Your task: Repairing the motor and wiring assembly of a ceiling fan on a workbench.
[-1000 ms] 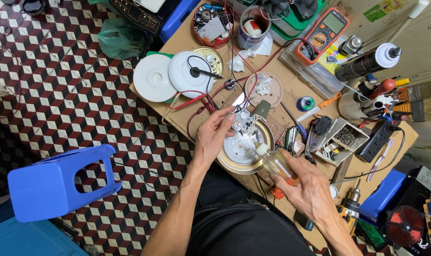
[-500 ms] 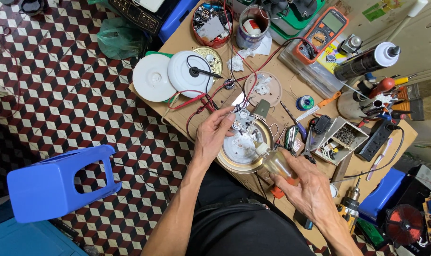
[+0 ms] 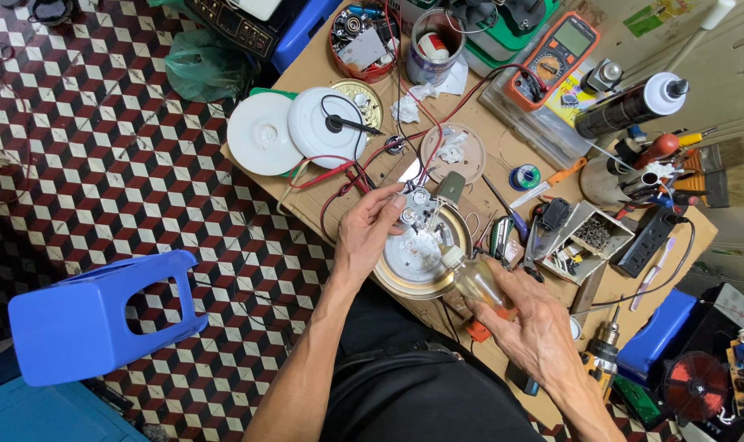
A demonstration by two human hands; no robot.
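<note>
My left hand [image 3: 370, 231] pinches a small circuit board [image 3: 417, 209] over a round gold-rimmed metal dish [image 3: 421, 260] with a white inside. My right hand [image 3: 529, 321] grips a small clear plastic bottle [image 3: 473, 278], tilted so its white nozzle points at the board. Red and black wires [image 3: 351, 176] run from the board across the cardboard-covered table [image 3: 323, 200].
An orange multimeter [image 3: 552, 59], a spray can [image 3: 630, 106], paint brushes [image 3: 720, 172], white round lids [image 3: 294, 131], a red tin of parts [image 3: 364, 33], a compartment box [image 3: 585, 237] and a power strip [image 3: 649, 241] crowd the table. A blue plastic stool [image 3: 94, 319] lies tipped on the tiled floor at the left.
Both hands stay nearly where they were over the dish; the bottle's nozzle has edged slightly closer to the board.
</note>
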